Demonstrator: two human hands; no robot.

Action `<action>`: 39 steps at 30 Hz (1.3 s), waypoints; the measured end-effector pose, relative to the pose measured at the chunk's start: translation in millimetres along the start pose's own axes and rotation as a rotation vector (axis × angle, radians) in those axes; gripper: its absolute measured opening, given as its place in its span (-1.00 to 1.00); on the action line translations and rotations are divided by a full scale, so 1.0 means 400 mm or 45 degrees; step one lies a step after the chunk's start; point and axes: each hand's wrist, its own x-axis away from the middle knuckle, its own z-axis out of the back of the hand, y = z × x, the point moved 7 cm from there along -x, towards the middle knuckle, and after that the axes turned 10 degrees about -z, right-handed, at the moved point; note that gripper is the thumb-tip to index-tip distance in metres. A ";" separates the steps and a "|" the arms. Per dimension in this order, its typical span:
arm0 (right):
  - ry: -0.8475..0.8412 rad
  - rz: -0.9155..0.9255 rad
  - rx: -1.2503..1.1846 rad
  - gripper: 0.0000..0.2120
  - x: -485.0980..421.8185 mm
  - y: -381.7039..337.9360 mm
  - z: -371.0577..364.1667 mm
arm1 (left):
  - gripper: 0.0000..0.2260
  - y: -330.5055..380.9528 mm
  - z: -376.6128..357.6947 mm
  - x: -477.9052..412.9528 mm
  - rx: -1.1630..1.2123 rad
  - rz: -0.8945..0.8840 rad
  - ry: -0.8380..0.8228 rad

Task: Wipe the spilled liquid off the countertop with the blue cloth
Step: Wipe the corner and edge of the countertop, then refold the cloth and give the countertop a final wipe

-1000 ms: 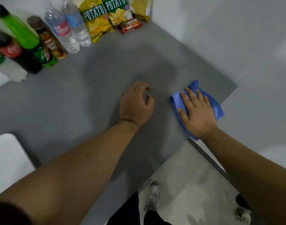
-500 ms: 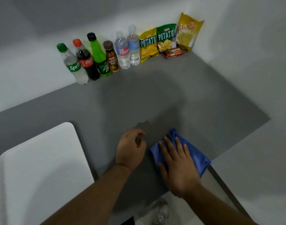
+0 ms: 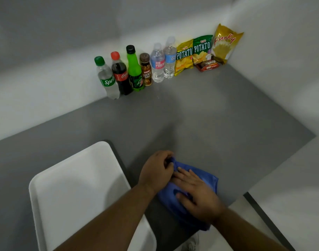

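The blue cloth lies crumpled on the grey countertop near its front edge. My right hand lies flat on top of it, fingers spread and pointing left. My left hand is just left of it, its fingertips pinching the cloth's far left corner. A few small drops of liquid glint on the counter in front of the bottles. No other wet patch is visible.
A white tray lies at the front left, under my left forearm. Against the back wall stand several drink bottles, three snack bags and a red snack pack. White walls close the back and right.
The cloth slid left and nearer under my right hand. My left hand went from resting beside the cloth to gripping its corner. The view tilted up, showing the tray and the back wall.
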 end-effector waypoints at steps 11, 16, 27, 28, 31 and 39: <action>0.330 -0.497 0.273 -0.86 -0.002 0.126 0.168 | -0.92 -0.002 0.009 -0.072 -0.112 -0.009 -0.376; 0.556 -0.479 -0.050 -0.88 -0.012 0.084 0.299 | -0.94 0.088 0.105 -0.101 0.174 -0.147 -0.126; 0.288 -0.092 0.228 -0.84 0.080 -0.006 0.262 | -0.91 0.106 0.140 0.057 0.260 -0.260 -0.276; 0.135 -0.155 0.228 -0.83 0.085 0.014 0.220 | -0.91 0.081 0.114 0.077 0.183 -0.209 -0.370; -0.150 -0.270 0.219 -0.80 0.092 0.062 0.145 | -0.90 0.029 0.063 0.124 0.077 -0.088 -0.550; 0.317 -0.167 0.128 -0.74 -0.050 0.044 0.284 | -0.91 -0.007 0.112 0.007 0.137 0.036 -0.100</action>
